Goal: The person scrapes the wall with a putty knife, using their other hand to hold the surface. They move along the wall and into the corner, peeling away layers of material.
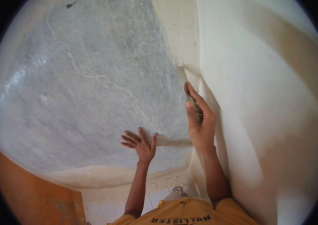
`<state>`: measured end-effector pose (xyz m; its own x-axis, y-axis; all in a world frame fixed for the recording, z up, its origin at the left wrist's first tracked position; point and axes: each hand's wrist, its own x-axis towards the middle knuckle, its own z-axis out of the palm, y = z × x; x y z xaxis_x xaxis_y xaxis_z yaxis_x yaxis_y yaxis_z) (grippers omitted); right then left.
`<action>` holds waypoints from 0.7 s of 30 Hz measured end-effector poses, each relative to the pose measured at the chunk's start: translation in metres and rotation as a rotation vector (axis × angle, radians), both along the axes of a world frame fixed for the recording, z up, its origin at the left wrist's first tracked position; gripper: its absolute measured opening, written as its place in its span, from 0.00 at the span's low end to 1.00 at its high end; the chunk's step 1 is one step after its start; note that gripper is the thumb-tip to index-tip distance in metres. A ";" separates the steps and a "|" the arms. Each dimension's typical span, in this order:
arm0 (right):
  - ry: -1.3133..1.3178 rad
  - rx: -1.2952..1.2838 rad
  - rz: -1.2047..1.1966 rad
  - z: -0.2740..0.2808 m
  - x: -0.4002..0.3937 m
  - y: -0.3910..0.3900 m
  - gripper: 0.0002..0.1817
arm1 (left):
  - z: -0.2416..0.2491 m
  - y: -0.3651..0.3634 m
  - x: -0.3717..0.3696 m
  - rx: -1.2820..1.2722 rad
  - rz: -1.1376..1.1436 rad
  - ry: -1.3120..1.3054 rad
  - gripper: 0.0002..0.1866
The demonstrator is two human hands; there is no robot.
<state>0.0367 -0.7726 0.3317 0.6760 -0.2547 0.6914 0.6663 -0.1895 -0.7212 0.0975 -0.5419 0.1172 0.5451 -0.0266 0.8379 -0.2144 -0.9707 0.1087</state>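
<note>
My right hand (203, 123) is closed around the green patterned handle of a scraper (182, 75). The scraper's flat metal blade points up and rests at the right edge of the grey patch on the wall (91, 105), beside cream paint. Against the lower part of that grey patch, my left hand (141, 144) lies with its fingers spread and holds nothing. A pale crack line winds down the patch from the upper left towards my left hand. Part of the handle is hidden by my right fingers.
To the right, a cream wall (264, 112) meets the grey one at a corner. An orange panel (28, 183) stands at the lower left. Pale flakes (170, 180) lie near the wall's foot, above a white tiled floor (106, 210).
</note>
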 end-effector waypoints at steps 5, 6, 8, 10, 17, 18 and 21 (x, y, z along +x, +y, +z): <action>0.002 -0.002 0.006 -0.041 -0.002 0.000 0.24 | -0.003 -0.002 0.001 0.001 0.010 0.030 0.50; 0.002 -0.003 0.007 -0.040 -0.002 -0.001 0.24 | -0.002 -0.003 0.001 0.006 0.023 0.033 0.50; 0.016 0.004 0.003 -0.038 -0.004 -0.001 0.24 | 0.000 -0.003 0.001 -0.001 0.023 0.026 0.49; 0.089 0.042 0.020 -0.017 -0.009 0.000 0.24 | 0.000 -0.006 -0.002 -0.014 0.021 0.030 0.49; 0.162 0.051 0.042 -0.027 -0.009 -0.002 0.23 | -0.005 -0.004 -0.003 -0.025 0.018 0.035 0.49; 0.241 0.085 0.062 -0.025 -0.011 -0.002 0.23 | -0.005 -0.004 -0.001 -0.027 0.016 0.038 0.49; 0.323 0.131 0.083 -0.013 -0.020 -0.003 0.23 | -0.004 -0.003 -0.004 -0.013 0.017 0.053 0.50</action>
